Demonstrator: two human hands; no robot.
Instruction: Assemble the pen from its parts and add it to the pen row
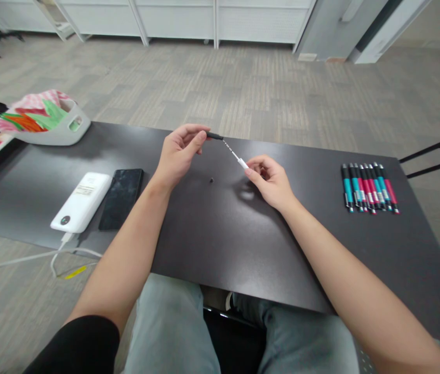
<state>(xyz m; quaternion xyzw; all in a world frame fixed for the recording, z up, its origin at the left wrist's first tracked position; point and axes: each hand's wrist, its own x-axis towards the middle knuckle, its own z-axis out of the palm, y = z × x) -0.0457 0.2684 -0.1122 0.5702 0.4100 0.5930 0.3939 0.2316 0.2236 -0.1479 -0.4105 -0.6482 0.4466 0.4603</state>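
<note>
Centre frame, above the dark matte table (212, 234): the left hand (178, 153) pinches the black end of a thin pen refill with a white tip (230, 150), and the right hand (270, 179) grips that white end — the rod slants between them. A tiny dark piece (211, 181), possibly a cap, lies beneath. At right, a row of teal and pink pens (368, 188); at left, a white power bank (81, 201) beside a black phone (121, 198).

Table (204, 228): I see a matt, dark, smooth top, faintly sheened.
Pen refill (230, 150): I make out a thin, white plastic-looking tube with a black tip.
Pens (368, 188), right edge: glossy plastic barrels.
Power bank (81, 201), left edge: smooth white plastic.
Phone (121, 198): glossy black glass.
Floor (243, 88): rough grey carpet.
</note>
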